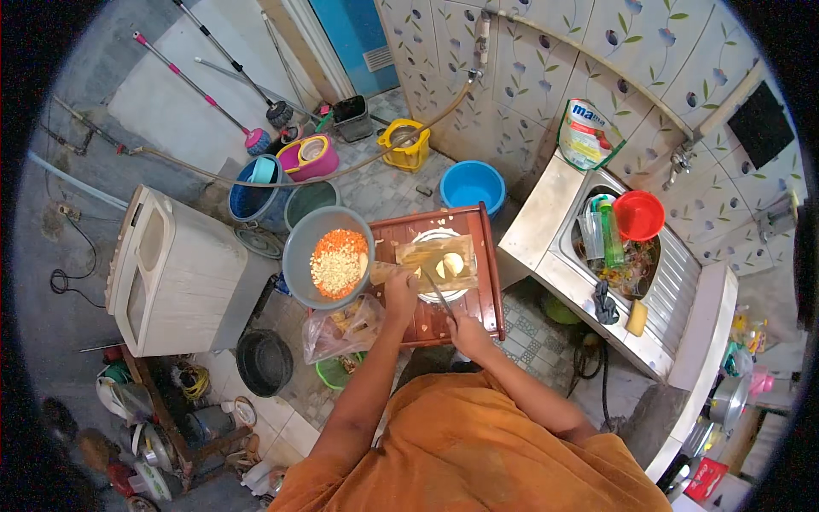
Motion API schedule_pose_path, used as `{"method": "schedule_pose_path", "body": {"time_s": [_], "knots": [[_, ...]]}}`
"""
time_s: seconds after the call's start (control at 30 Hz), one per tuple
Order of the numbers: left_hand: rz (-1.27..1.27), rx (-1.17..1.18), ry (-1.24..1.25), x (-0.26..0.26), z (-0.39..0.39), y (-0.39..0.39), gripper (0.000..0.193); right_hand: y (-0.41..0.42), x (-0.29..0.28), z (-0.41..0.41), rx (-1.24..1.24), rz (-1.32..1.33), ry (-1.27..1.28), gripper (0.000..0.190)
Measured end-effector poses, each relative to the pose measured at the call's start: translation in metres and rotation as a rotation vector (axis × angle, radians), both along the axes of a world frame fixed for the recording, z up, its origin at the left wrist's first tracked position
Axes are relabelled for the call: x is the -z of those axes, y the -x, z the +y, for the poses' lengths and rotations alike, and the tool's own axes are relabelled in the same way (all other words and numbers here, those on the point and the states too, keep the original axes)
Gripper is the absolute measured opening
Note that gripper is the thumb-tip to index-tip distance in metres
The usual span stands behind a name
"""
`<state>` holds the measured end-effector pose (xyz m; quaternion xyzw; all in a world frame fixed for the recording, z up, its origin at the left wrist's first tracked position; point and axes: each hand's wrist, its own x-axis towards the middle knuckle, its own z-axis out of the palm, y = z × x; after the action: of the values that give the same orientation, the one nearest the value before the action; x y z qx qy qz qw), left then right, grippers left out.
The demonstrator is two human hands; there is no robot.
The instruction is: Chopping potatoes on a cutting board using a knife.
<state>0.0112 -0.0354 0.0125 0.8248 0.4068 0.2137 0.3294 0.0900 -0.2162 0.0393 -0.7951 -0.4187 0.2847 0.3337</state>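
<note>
A wooden cutting board (464, 246) lies over a white plate (441, 297) on a reddish-brown wooden table (489, 269). Pale, peeled pieces of food (453, 264) rest on the board. My right hand (472, 338) grips a knife (437, 288), its blade pointing towards the board's middle. At the board's left end, by its handle, is my left hand (402, 291) with fingers curled; whether it holds the handle or a food piece cannot be told. Left of it, a grey basin (294, 256) holds diced orange and pale pieces (338, 262).
A clear plastic bag (326, 336) lies below the basin, above a green basket (333, 373). Blue tub (472, 185) stands behind the table. At right is a metal sink (672, 294) with a red bowl (638, 216); buckets (313, 203) and a white washing machine (185, 275) stand left.
</note>
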Motion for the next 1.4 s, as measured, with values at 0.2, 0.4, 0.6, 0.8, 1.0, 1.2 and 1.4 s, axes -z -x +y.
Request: {"method": "schedule_pose_path", "body": {"time_s": [0.2,0.4,0.6,0.8,1.0,1.2,1.4], "knots": [[-0.054,-0.037,-0.029,0.006,-0.004,-0.002,0.014,-0.005,-0.008,0.011,0.007,-0.034,0.044,0.035],[-0.043,-0.066,-0.036,0.007,-0.005,-0.002,0.015,-0.013,-0.023,0.031,-0.087,-0.122,0.156,0.029],[-0.043,-0.104,-0.061,0.010,-0.004,-0.001,0.016,-0.020,-0.027,0.037,-0.143,-0.094,0.267,0.028],[-0.027,-0.122,-0.005,0.012,-0.004,-0.002,0.015,-0.020,-0.028,0.041,-0.142,-0.144,0.276,0.025],[-0.091,-0.108,0.109,0.010,-0.004,-0.002,0.014,-0.022,-0.031,0.050,-0.193,-0.152,0.346,0.021],[-0.084,-0.082,0.044,0.004,-0.001,0.000,0.013,-0.027,-0.039,0.063,-0.286,-0.092,0.473,0.017],[-0.103,-0.064,0.038,-0.012,-0.004,-0.004,0.013,-0.028,-0.020,0.061,-0.298,-0.157,0.436,0.014]]}}
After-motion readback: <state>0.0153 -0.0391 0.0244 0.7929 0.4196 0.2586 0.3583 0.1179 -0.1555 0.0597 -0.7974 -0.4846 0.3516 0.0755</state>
